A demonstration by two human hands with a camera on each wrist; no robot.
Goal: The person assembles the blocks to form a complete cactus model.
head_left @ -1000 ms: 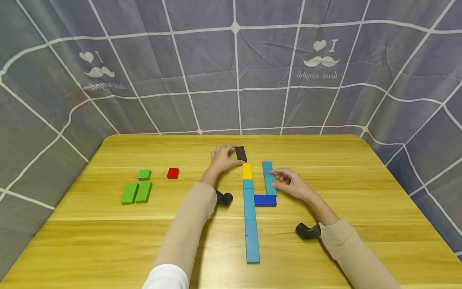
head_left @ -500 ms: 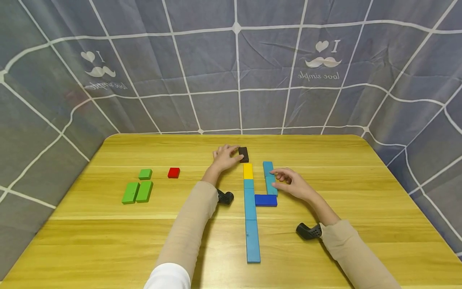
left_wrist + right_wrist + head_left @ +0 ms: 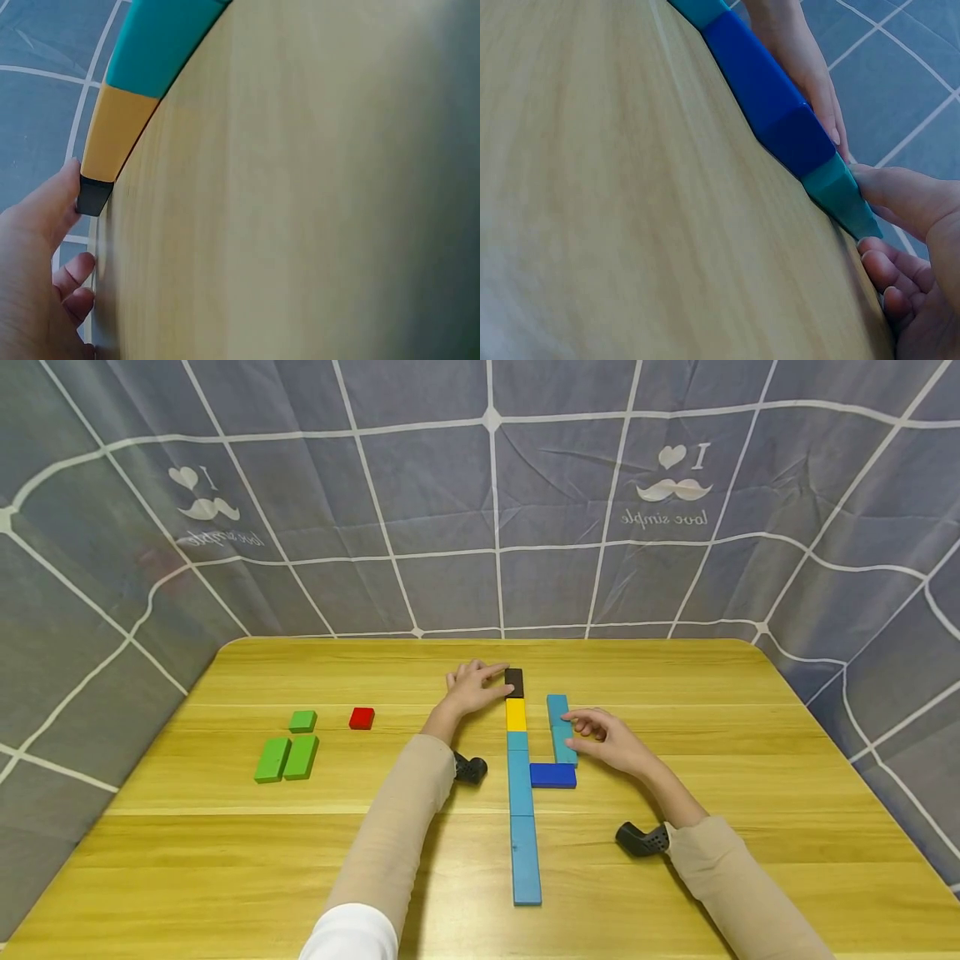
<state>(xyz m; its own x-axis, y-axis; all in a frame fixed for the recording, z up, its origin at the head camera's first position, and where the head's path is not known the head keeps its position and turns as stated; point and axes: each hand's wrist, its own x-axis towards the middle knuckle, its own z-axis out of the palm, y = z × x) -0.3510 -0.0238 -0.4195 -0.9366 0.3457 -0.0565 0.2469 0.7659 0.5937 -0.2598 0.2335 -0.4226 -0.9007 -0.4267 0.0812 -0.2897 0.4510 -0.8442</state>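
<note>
At the far end of a row of blocks, my left hand (image 3: 471, 688) holds a black block (image 3: 514, 678) between thumb and index finger. The black block meets a yellow block (image 3: 516, 714), and several light blue blocks (image 3: 525, 860) continue the line nearer me. In the left wrist view the thumb covers one side of the black block (image 3: 95, 196). My right hand (image 3: 609, 743) has thumb and forefinger at the near light blue block (image 3: 561, 757) of a short second row. A dark blue block (image 3: 553, 776) lies crosswise between the two rows.
On the left side of the wooden table (image 3: 225, 877) lie a red block (image 3: 362, 718) and three green blocks (image 3: 301, 757). A grey checked curtain (image 3: 435, 485) hangs behind the table. Black wrist devices (image 3: 641, 840) are on both arms.
My left hand has slid the black block right and slightly nearer, straightening it against the yellow block's far end. The right hand stays put.
</note>
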